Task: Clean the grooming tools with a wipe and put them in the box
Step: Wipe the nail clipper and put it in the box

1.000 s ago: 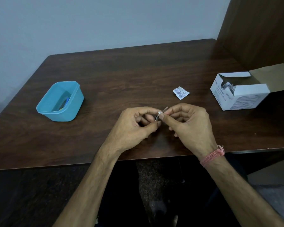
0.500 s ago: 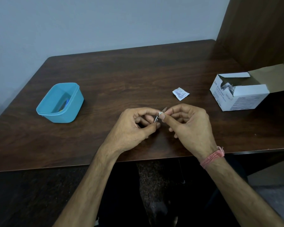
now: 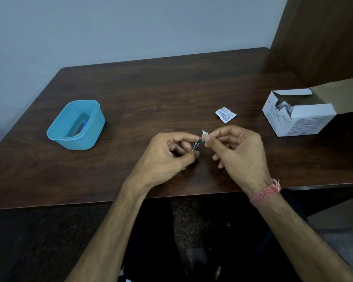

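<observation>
Left hand (image 3: 167,155): my fingers pinch a small metal tool (image 3: 196,145)
Right hand (image 3: 240,151): my fingers pinch the wipe (image 3: 204,134) round its tip
Hidden: tool type unclear, mostly covered

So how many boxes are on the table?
2. The blue plastic box sits on the left side of the table with some things inside. The white cardboard box sits open at the right edge. Nothing seems to hide another.

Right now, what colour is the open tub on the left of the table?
Light blue, a turquoise shade; the tub shows only in the head view.
</observation>
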`<action>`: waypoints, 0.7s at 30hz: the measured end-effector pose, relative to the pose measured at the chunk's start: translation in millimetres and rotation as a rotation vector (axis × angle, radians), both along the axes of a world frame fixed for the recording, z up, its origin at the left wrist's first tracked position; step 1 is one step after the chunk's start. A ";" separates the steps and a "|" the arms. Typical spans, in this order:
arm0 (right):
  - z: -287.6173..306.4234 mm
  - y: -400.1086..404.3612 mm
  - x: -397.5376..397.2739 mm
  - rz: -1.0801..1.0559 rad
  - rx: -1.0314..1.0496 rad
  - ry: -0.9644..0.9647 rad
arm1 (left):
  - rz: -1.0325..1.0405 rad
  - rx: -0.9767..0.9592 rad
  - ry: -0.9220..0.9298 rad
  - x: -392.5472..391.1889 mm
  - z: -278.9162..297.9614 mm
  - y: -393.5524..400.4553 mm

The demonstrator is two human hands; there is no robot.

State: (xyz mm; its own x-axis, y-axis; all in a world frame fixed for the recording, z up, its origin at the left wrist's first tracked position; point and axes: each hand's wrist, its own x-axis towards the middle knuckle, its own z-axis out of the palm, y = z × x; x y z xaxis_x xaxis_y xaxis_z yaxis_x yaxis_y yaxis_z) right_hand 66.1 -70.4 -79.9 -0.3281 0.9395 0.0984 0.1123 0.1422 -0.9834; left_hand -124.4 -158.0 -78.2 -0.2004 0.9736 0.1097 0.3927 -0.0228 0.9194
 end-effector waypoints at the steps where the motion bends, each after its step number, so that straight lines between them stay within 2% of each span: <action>1: 0.4 -0.2 0.1 -0.001 -0.001 -0.001 | -0.001 0.002 -0.004 0.3 0.2 0.0; 10: 0.9 0.1 0.2 -0.002 0.001 0.013 | 0.011 -0.005 0.005 -1.2 -2.7 1.1; 15: -3.2 -0.3 -0.6 0.056 0.057 -0.061 | -0.012 0.012 0.015 -1.7 -1.8 0.6; 21: -0.1 0.9 0.3 -0.007 0.016 0.011 | 0.006 0.002 0.007 -2.0 -4.6 1.8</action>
